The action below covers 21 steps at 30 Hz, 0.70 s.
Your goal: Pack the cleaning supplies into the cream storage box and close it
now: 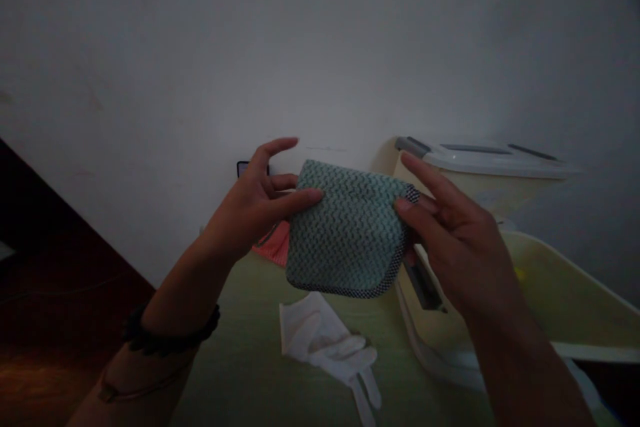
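A folded teal cloth (pixel 350 230) with a wavy weave and a dark checked border is held up in the air between both hands. My left hand (pixel 257 203) pinches its left edge with thumb and fingers, the index finger raised. My right hand (pixel 450 237) grips the cloth's right upper corner, fingers extended along it. Below the cloth, a pair of white gloves (pixel 327 343) lies on a pale green tabletop (pixel 240 360). A black beaded bracelet (pixel 165 337) circles my left wrist.
A cream plastic bin with a grey-trimmed lid (pixel 480 163) stands at the right, and a cream tub (pixel 565 293) sits in front of it. A pink cloth (pixel 275 243) lies behind the teal one. A white wall fills the background; a dark floor lies at the left.
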Motion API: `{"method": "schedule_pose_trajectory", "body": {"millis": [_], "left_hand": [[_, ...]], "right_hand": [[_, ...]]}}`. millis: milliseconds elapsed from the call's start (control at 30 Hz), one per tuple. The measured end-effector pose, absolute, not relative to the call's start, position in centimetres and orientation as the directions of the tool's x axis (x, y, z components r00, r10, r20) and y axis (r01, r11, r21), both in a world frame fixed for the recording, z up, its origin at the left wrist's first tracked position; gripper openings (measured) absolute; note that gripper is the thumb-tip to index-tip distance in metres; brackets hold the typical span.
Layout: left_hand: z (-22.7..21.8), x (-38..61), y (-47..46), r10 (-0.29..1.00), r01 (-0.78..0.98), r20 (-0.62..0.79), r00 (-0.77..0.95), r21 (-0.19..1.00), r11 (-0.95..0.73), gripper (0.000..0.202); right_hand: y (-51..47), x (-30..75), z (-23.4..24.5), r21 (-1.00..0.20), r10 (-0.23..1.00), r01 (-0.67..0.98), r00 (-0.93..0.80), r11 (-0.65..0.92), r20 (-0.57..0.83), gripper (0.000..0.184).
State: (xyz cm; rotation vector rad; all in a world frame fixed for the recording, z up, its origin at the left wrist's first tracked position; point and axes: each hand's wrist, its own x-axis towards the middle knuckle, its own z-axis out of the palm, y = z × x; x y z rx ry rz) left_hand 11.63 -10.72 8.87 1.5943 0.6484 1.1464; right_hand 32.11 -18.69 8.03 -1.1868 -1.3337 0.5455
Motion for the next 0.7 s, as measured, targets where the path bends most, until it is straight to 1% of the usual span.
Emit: {"method": "schedule_pose_trajectory", "body": {"millis": [33,100,133,200,233,267,333,433,500,567,600,667,700], "left_hand": [[9.0,11.5,-10.7,0.833,-0.101,0.362,0.418,0.930,-0.353,0.070],[9.1,11.2,-10.7,0.786,-0.050,0.344,0.514,0.926,-0.373,0.065],[9.1,11.0,-10.6,0.756,-0.035,0.326,0.567,0.927,-0.374,0.060],[9.0,10.8,-10.5,0.711,-0.018,0.303,0.634,0.925,-0.379,0.052],[8.9,10.7,-10.4,0.702,-0.008,0.304,0.644,0.920,-0.391,0.049],[8.8,10.6,-10.4,0.702,0.010,0.310,0.641,0.911,-0.412,0.046],[8.7,10.6,-10.3,0.719,0.091,0.319,0.617,0.879,-0.468,0.042],[8.7,10.7,-10.6,0.758,0.250,0.311,0.573,0.815,-0.523,0.038],[8.9,10.8,-10.8,0.772,0.299,0.297,0.562,0.797,-0.524,0.035],[9.0,10.9,-11.0,0.774,0.300,0.286,0.566,0.803,-0.516,0.032],[9.0,11.0,-11.0,0.773,0.302,0.284,0.567,0.802,-0.516,0.031],[9.0,11.0,-10.9,0.771,0.314,0.287,0.569,0.790,-0.526,0.031],[8.9,11.0,-10.8,0.771,0.318,0.291,0.567,0.786,-0.530,0.031]], "right_hand": [[-18.7,32.3,8.0,-0.875,0.871,0.320,0.214,0.364,0.441,0.044],[-18.7,32.8,8.1,-0.873,0.877,0.321,0.194,0.366,0.439,0.041],[-18.7,33.1,8.1,-0.876,0.883,0.310,0.177,0.369,0.434,0.045],[-18.8,33.5,8.1,-0.885,0.902,0.280,0.114,0.372,0.415,0.058],[-18.9,33.6,8.1,-0.888,0.912,0.277,0.078,0.368,0.402,0.062],[-18.9,33.7,8.2,-0.887,0.919,0.290,0.054,0.359,0.390,0.061],[-18.9,33.8,8.3,-0.866,0.922,0.371,0.059,0.335,0.383,0.049],[-18.9,33.8,8.7,-0.813,0.905,0.501,0.125,0.297,0.407,0.031],[-18.9,33.7,8.8,-0.799,0.886,0.528,0.170,0.287,0.431,0.027],[-18.9,33.8,8.7,-0.822,0.888,0.491,0.185,0.288,0.422,0.034],[-18.9,33.8,8.6,-0.845,0.902,0.450,0.168,0.290,0.399,0.042],[-19.0,34.0,8.5,-0.890,0.935,0.351,0.092,0.292,0.343,0.060],[-19.1,34.1,8.4,-0.902,0.943,0.314,0.049,0.297,0.328,0.065]]}}
